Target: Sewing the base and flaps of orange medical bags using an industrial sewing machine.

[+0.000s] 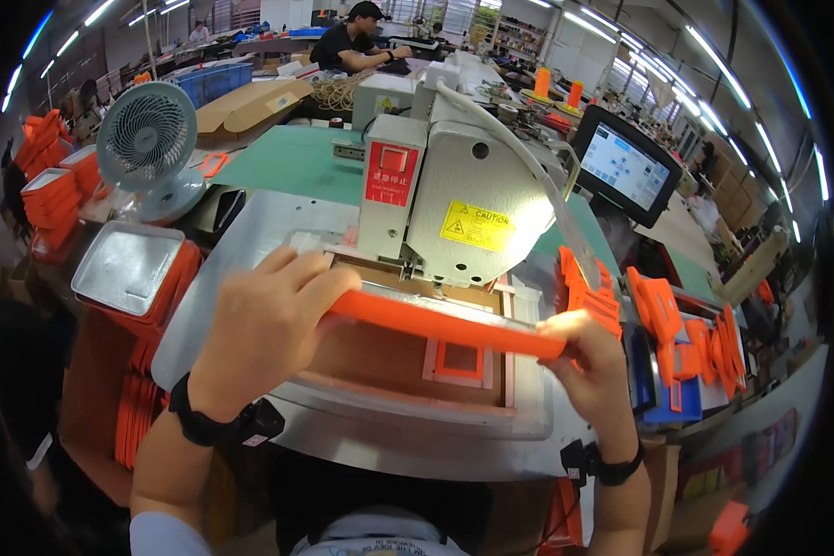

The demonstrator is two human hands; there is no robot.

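My left hand (283, 310) and my right hand (584, 357) grip the two ends of a flat orange piece (435, 322) with a silvery top edge, raised in front of the head of an industrial sewing machine (454, 185). Beneath it lies a brown template frame (389, 380) with pale borders, holding a small orange rectangular frame (459, 371), on the metal work plate (371, 440). The piece hides part of the template and the area under the needle.
A fan (144, 134) and stacked orange pieces with metal trays (128, 269) stand left. Right are more orange parts (663, 315), a blue tray (665, 408) and a screen (621, 167). A co-worker (343, 51) works behind a green mat (283, 162).
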